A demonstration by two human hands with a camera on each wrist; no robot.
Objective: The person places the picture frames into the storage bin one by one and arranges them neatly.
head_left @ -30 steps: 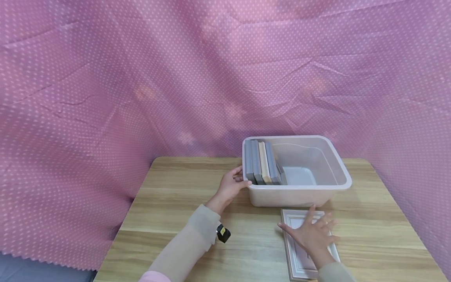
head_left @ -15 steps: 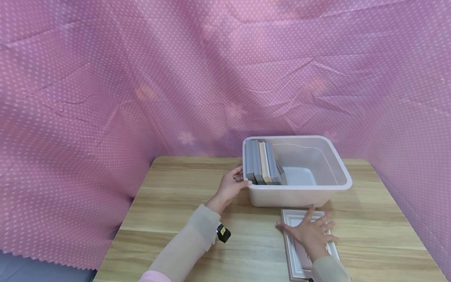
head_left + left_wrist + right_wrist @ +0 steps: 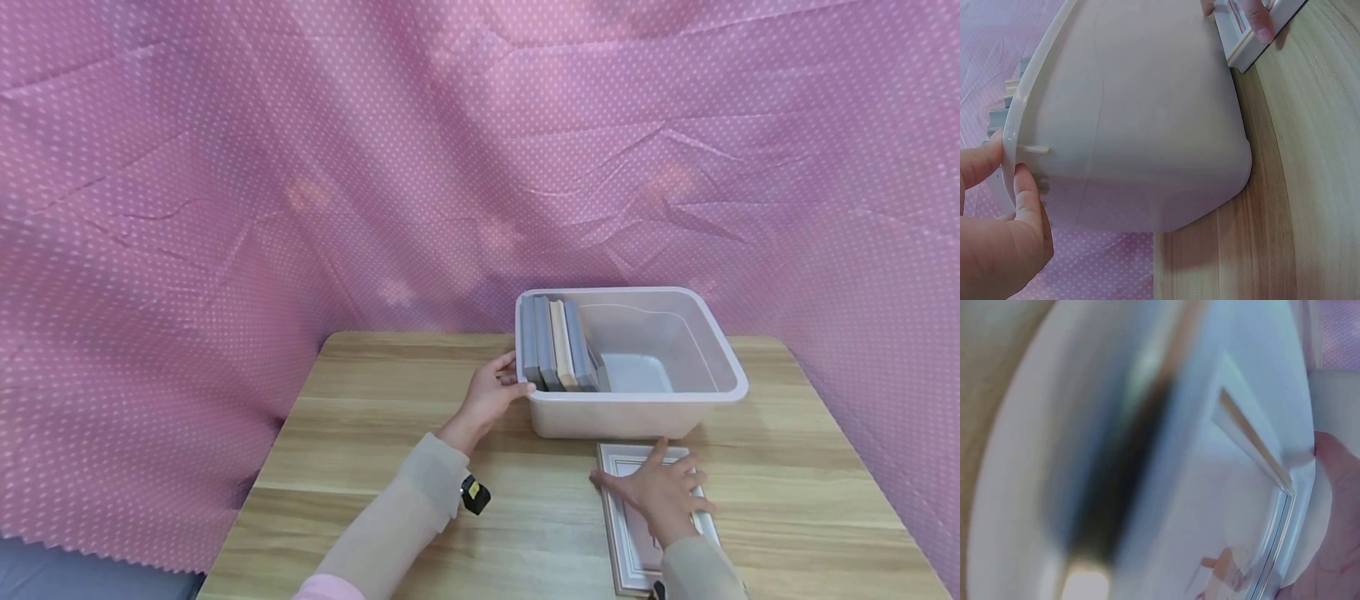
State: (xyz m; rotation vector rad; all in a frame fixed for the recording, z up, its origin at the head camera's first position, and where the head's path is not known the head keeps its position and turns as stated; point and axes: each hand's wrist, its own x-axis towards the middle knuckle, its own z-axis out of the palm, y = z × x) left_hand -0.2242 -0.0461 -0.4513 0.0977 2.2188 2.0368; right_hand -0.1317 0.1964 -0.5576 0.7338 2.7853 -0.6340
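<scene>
A pale plastic tub [image 3: 637,419] stands at the back of the table. My left hand [image 3: 486,402] pinches its left rim between thumb and fingers, as the left wrist view also shows. In front of the tub a white picture frame [image 3: 628,554] lies flat. My right hand [image 3: 663,493] is over the frame with fingers spread, thumb at its left edge and other fingertips near its right edge. Whether they press on it is unclear. Close up in the right wrist view are the frame's inner border [image 3: 1254,440] and part of the right hand [image 3: 1332,537].
Several thin grey pieces [image 3: 543,342] and a cream one [image 3: 561,346] stand on edge in the tub's left end. The wooden table [image 3: 360,417] has its back edge against a pink dotted cloth [image 3: 420,167]. A small black device [image 3: 475,495] hangs at the left wrist.
The right hand has shifted slightly left over the picture frame, its fingers drawn a little closer together. The left hand and the tub stay in place.
</scene>
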